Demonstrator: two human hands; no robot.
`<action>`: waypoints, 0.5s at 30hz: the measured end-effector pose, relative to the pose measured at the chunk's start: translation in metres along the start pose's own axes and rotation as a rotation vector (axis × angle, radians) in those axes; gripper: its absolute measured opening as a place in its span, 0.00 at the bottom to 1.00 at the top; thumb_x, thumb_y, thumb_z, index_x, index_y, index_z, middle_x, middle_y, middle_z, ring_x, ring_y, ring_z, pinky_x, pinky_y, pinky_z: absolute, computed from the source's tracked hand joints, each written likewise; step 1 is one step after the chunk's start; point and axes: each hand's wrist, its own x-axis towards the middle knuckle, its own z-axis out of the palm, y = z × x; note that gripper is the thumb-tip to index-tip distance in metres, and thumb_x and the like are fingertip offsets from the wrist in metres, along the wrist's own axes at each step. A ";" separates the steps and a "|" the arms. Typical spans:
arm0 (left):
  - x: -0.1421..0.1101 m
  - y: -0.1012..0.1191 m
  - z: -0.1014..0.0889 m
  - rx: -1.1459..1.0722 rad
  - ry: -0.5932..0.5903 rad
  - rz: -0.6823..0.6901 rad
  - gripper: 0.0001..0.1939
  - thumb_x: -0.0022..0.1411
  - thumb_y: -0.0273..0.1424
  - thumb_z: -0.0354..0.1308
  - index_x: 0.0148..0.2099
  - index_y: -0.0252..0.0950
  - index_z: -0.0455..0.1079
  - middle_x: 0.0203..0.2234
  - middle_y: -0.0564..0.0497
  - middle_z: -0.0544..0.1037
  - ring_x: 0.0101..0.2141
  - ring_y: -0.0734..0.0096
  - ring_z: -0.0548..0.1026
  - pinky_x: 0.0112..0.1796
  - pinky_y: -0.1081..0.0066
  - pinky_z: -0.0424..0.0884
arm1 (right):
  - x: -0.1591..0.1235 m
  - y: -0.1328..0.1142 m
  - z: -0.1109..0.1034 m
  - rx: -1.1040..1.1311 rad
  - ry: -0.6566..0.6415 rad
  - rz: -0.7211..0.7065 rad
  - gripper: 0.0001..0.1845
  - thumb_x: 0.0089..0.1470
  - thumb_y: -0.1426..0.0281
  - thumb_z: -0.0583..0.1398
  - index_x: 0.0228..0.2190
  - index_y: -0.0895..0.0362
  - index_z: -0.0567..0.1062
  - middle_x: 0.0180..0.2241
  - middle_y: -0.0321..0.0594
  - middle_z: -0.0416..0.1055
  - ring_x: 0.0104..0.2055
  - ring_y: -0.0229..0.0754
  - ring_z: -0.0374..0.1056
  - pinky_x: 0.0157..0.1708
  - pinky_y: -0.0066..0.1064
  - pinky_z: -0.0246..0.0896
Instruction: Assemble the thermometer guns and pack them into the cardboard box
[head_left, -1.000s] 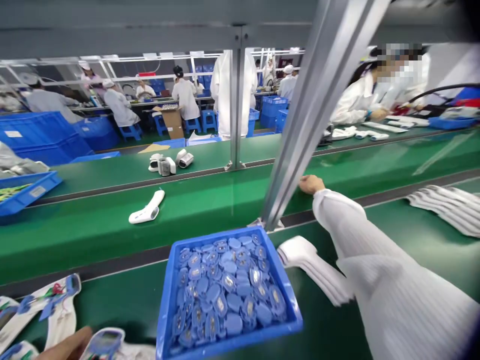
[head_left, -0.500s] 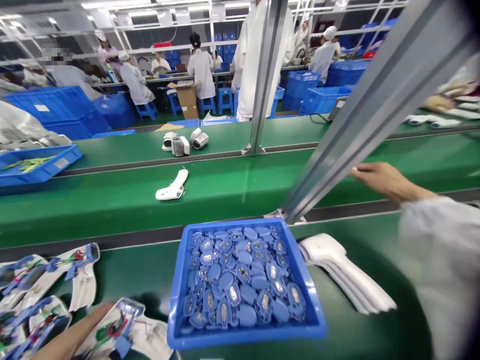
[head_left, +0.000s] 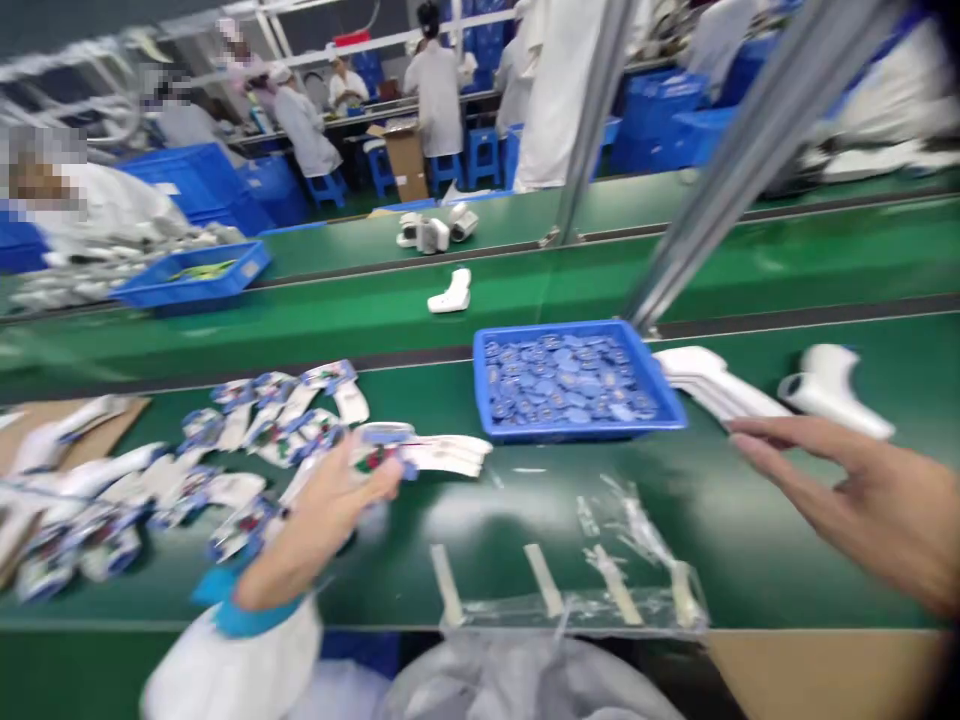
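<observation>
My left hand is closed on a white pistol-shaped housing half with a blue part and wires inside. Several similar wired housing halves lie to its left and behind it. My right hand has its thumb and index finger slightly apart, with the fingertips at the handle end of stacked white housing shells; no firm grip shows. Beyond that hand lies another white pistol-shaped housing. A blue tray of small blue oval parts stands between the hands. Motion blurs both hands.
Strips of tape and clear plastic film line the front bench edge. A metal post rises behind the tray. On the green conveyor lies one white housing. Co-workers in white sit and stand further back, near blue bins.
The view has swung down and left. My right hand has come back from the conveyor to the shell stack. My left hand has brought the wired housing half nearer the tray.
</observation>
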 end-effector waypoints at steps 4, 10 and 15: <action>-0.020 -0.004 0.044 -0.311 -0.173 0.150 0.18 0.64 0.42 0.64 0.49 0.35 0.75 0.43 0.44 0.82 0.41 0.63 0.79 0.44 0.67 0.75 | -0.040 -0.120 0.025 0.439 -0.156 -0.200 0.27 0.58 0.40 0.59 0.41 0.46 0.83 0.48 0.41 0.80 0.39 0.46 0.75 0.33 0.35 0.68; -0.037 -0.012 0.077 -0.205 -0.277 0.283 0.10 0.67 0.36 0.63 0.48 0.37 0.75 0.40 0.49 0.81 0.40 0.65 0.76 0.42 0.69 0.69 | -0.069 -0.204 0.052 0.584 -0.269 -0.400 0.18 0.67 0.54 0.56 0.41 0.49 0.83 0.46 0.40 0.80 0.46 0.48 0.75 0.46 0.41 0.69; -0.040 -0.012 0.080 -0.096 -0.278 0.338 0.10 0.70 0.32 0.56 0.50 0.39 0.75 0.44 0.47 0.81 0.44 0.61 0.76 0.46 0.66 0.67 | -0.079 -0.206 0.048 0.432 -0.100 -0.498 0.21 0.69 0.57 0.54 0.32 0.50 0.82 0.37 0.39 0.81 0.37 0.46 0.73 0.37 0.39 0.62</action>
